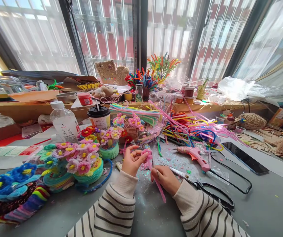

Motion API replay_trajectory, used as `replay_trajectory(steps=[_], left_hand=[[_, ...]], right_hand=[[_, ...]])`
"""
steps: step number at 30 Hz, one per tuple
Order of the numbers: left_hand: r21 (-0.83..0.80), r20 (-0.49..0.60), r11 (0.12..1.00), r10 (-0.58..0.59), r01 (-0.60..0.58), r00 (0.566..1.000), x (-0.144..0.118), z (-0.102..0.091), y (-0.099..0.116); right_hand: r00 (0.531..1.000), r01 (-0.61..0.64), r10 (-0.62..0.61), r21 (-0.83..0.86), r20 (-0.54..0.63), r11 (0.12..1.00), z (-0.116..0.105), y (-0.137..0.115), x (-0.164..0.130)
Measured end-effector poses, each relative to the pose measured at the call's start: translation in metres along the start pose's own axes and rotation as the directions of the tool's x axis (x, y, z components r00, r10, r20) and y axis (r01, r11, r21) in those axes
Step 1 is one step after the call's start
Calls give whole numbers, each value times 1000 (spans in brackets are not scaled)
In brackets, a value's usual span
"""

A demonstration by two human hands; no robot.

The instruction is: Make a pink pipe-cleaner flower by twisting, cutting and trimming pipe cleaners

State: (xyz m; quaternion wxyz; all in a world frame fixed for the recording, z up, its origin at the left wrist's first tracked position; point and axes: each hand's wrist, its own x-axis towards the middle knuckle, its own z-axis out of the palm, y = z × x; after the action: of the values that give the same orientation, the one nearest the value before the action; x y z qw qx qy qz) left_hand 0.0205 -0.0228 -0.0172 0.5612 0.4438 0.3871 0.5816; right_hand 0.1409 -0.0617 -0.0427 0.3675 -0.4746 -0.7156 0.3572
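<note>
My left hand (132, 160) pinches a looped pink pipe cleaner (146, 154) between thumb and fingers, above the glitter-strewn table. My right hand (166, 177) is closed just beside it, gripping the lower stretch of the same fuzzy pink strip, whose loose tail points down toward me. A thin dark line shows between the hands; I cannot make out what it is. Right of my right hand lie large black-handled scissors (201, 186) and a pink hot glue gun (193, 157). Left of my left hand stand pink pipe-cleaner flowers (83, 158) in coiled green pots.
Bundles of coloured pipe cleaners (190, 128) spread behind my hands. A plastic bottle (63, 121) and a black-lidded cup (99, 117) stand at the left. A phone (245, 157) lies on white paper at the right, near a twine ball (252, 121). Blue flowers (8, 179) sit front left.
</note>
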Motion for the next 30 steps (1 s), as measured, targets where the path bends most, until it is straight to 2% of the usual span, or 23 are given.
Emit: replay_trajectory(steps=[12,17,26,30], left_hand=[[26,-11,1000,17,-17,1000,1,0,-1],[68,-29,998,16,-14,999,1,-1,3],[-8,-51,1000,-7,7,999,1,-2,5],[6,-53,1000,-9,9,999,1,-2,5]], right_hand=[[991,-32,30,-8,-134,999,0,1,0],[988,-22,24,10,-152,1000,0,2,1],[1000,18,-18,57,0,998,1,4,-1],[1000,16,-17,52,20,999,-1,-1,-2]])
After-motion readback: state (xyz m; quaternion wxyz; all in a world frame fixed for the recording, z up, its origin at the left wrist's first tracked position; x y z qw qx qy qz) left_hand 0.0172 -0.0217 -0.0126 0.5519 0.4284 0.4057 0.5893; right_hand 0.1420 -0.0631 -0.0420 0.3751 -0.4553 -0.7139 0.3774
